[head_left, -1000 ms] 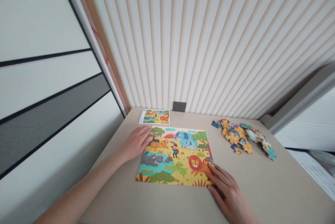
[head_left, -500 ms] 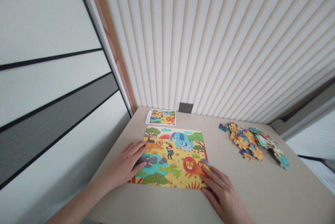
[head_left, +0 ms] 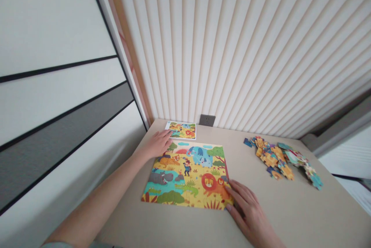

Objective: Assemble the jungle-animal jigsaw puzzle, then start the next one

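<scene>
An assembled jigsaw puzzle lies flat on the table, showing lions, elephants, a hippo and a crocodile. My right hand rests at its lower right corner, fingers stretched along the edge and touching it. Above the puzzle's upper left corner, my left hand reaches forward. Its fingertips overlap the left side of a small picture card with the same scene; whether they press on it I cannot tell. The fingers of both hands are extended, with nothing gripped.
Loose puzzle pieces are heaped on the table's right side, with another cluster beside them. A dark wall socket sits behind the card. A pleated white wall borders the table's back, and a white panelled surface stands at left.
My left hand has left the puzzle's left edge and moved forward to the picture card. My right hand stays at the lower right corner, nearly unmoved.
</scene>
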### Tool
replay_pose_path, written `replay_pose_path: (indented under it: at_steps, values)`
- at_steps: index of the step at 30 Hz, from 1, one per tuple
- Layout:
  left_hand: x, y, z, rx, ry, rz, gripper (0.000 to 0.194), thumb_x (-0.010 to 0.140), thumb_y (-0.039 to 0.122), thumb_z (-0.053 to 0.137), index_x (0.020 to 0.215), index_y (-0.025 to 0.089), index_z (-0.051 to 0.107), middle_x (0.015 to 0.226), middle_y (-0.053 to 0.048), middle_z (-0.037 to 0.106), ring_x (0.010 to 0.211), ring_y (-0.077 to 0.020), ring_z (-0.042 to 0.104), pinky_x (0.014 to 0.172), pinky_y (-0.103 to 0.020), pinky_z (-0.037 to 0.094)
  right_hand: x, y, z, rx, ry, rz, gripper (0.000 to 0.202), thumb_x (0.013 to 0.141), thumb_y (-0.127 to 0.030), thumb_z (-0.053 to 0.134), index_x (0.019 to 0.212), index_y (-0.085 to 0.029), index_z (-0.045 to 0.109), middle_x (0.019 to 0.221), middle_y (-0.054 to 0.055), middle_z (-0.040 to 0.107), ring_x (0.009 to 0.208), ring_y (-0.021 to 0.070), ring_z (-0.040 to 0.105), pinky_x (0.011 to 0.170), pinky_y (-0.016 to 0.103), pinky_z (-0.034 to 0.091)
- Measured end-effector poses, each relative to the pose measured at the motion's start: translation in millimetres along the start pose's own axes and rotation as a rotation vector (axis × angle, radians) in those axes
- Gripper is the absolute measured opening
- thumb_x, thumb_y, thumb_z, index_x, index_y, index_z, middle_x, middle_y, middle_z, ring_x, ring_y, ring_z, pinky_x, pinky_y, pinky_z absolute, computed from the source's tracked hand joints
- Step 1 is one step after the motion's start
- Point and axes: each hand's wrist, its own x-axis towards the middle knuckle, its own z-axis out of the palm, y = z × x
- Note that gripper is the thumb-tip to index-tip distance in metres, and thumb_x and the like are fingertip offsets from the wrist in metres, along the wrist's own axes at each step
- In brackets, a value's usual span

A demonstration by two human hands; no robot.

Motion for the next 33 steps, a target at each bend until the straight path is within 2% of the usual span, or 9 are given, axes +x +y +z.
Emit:
replay_pose_path:
  at_steps: [3, 9, 15, 18, 21, 24, 26, 29, 33]
  values:
    - [13.3, -3.0, 10.3, -0.010, -0.026, -0.006, 0.059, 0.111, 0.049, 0.028, 0.157, 0.020, 0.050, 0.166, -0.012, 0.046, 0.153, -0.0293, 0.044, 0.127, -0.049, 0.028, -5.1, 2.0, 4.3, -0.009, -0.023, -0.033, 0.058, 0.098, -0.042, 0.070, 0.154, -0.032, 0.056, 0.160, 0.008, 0.054, 0.146, 0.0330, 0.053, 0.115, 0.052, 0.053]
    - [15.8, -7.6, 19.2, -0.037, -0.037, 0.012, 0.060, 0.111, 0.049, 0.024, 0.159, 0.022, 0.048, 0.168, -0.011, 0.044, 0.156, -0.0272, 0.040, 0.127, -0.049, 0.026, -4.2, -0.7, 6.0, -0.024, -0.026, -0.029, 0.058, 0.099, -0.041, 0.068, 0.155, -0.031, 0.055, 0.161, 0.009, 0.053, 0.147, 0.0332, 0.052, 0.117, 0.053, 0.052]
    - [8.1, -2.7, 11.2, -0.042, 0.042, -0.002, 0.059, 0.111, 0.044, 0.025, 0.162, 0.020, 0.043, 0.167, -0.012, 0.045, 0.156, -0.0279, 0.039, 0.129, -0.053, 0.026, -6.8, -2.9, 8.5, -0.026, -0.003, -0.015, 0.061, 0.099, -0.042, 0.068, 0.157, -0.032, 0.053, 0.159, 0.008, 0.055, 0.146, 0.0331, 0.054, 0.116, 0.052, 0.052]
    - [-32.5, 5.9, -4.0, -0.027, 0.106, -0.037, 0.058, 0.110, 0.044, 0.031, 0.158, 0.017, 0.047, 0.159, -0.016, 0.053, 0.150, -0.0311, 0.047, 0.128, -0.053, 0.031, -14.2, -2.9, 9.4, -0.059, 0.039, -0.018, 0.062, 0.098, -0.042, 0.069, 0.157, -0.030, 0.053, 0.156, 0.008, 0.058, 0.142, 0.0329, 0.058, 0.113, 0.050, 0.056]
    - [-105.6, 15.7, -13.6, -0.025, 0.114, -0.038, 0.055, 0.108, 0.048, 0.043, 0.155, 0.023, 0.053, 0.150, -0.012, 0.062, 0.141, -0.0301, 0.057, 0.122, -0.047, 0.044, -24.1, -1.7, 10.8, -0.122, 0.101, -0.048, 0.061, 0.098, -0.042, 0.069, 0.155, -0.027, 0.055, 0.151, 0.009, 0.063, 0.135, 0.0331, 0.065, 0.105, 0.047, 0.062]
    - [-183.5, 24.1, -8.5, -0.041, 0.141, 0.005, 0.070, 0.100, 0.049, 0.059, 0.165, 0.037, 0.037, 0.157, -0.005, 0.058, 0.140, -0.0300, 0.060, 0.118, -0.043, 0.050, -31.8, -0.8, 12.7, -0.164, 0.142, -0.099, 0.058, 0.098, -0.041, 0.068, 0.152, -0.026, 0.057, 0.142, 0.009, 0.070, 0.126, 0.0327, 0.071, 0.099, 0.045, 0.065]
    - [-220.3, 28.9, 0.5, -0.054, 0.153, -0.018, 0.086, 0.093, 0.050, 0.068, 0.168, 0.044, 0.026, 0.158, -0.002, 0.057, 0.137, -0.0322, 0.062, 0.111, -0.043, 0.057, -34.1, -1.5, 13.3, -0.175, 0.155, -0.116, 0.055, 0.098, -0.040, 0.068, 0.151, -0.026, 0.058, 0.139, 0.008, 0.072, 0.125, 0.0324, 0.071, 0.098, 0.045, 0.066]
    - [-243.1, 34.4, 14.5, -0.060, 0.192, -0.037, 0.094, 0.089, 0.049, 0.070, 0.168, 0.048, 0.020, 0.157, 0.000, 0.057, 0.135, -0.0344, 0.064, 0.105, -0.046, 0.063, -33.3, -5.0, 12.3, -0.175, 0.149, -0.108, 0.050, 0.098, -0.039, 0.068, 0.146, -0.025, 0.062, 0.138, 0.007, 0.072, 0.126, 0.0325, 0.071, 0.098, 0.046, 0.066]
    - [-238.4, 34.3, 27.7, -0.080, 0.259, -0.031, 0.081, 0.095, 0.047, 0.063, 0.166, 0.052, 0.024, 0.153, 0.001, 0.061, 0.133, -0.0336, 0.066, 0.105, -0.051, 0.062, -28.5, -12.8, 9.9, -0.142, 0.137, -0.043, 0.044, 0.099, -0.036, 0.067, 0.141, -0.025, 0.065, 0.138, 0.007, 0.073, 0.126, 0.0323, 0.071, 0.099, 0.047, 0.065]
